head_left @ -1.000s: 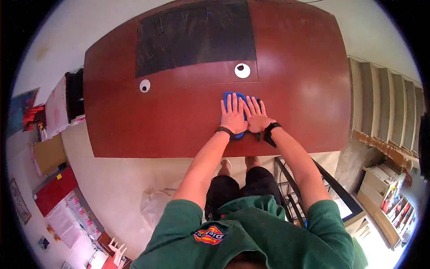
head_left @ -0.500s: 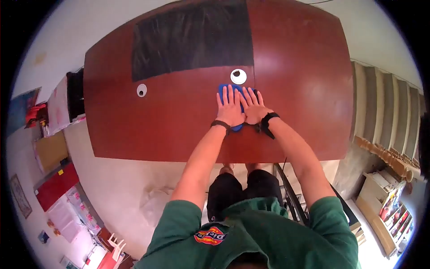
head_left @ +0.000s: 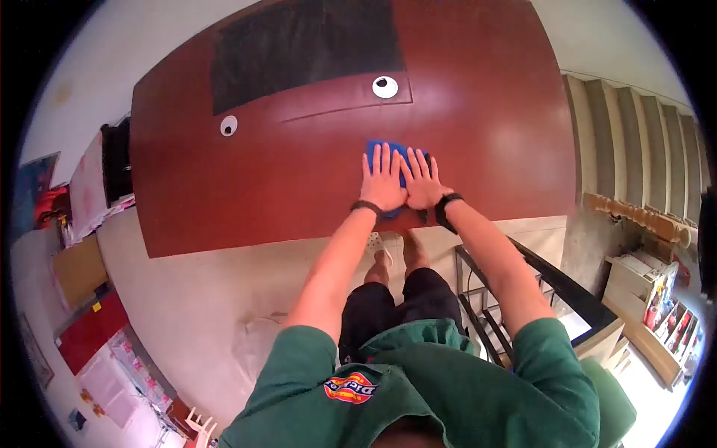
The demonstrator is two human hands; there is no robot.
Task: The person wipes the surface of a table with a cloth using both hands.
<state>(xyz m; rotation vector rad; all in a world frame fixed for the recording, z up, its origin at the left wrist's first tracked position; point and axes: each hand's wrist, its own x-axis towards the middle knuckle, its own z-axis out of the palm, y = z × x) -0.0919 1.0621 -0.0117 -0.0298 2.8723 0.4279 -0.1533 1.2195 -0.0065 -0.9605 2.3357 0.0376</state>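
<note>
A blue cloth (head_left: 379,146) lies flat on the reddish-brown tabletop (head_left: 261,187), near its front edge. My left hand (head_left: 384,179) rests palm down on it, fingers stretched out and slightly apart. Beside it, my right hand (head_left: 423,182) is also flat, with spread fingers over the cloth's right side. The hands touch or nearly touch at the thumbs and cover most of the cloth. Both wrists wear dark bands. A small dark object, partly hidden, shows below my right hand.
Beyond the hands, the table has a black mat (head_left: 306,48) and two white round fittings with dark holes, one on the right (head_left: 385,87) and one on the left (head_left: 228,125). A black metal frame (head_left: 523,287) stands right of my legs; stairs (head_left: 635,134) rise farther right.
Both hands and the blue cloth have moved back toward the table's front edge, away from the right white fitting. The view has shifted, showing more floor and my feet.
</note>
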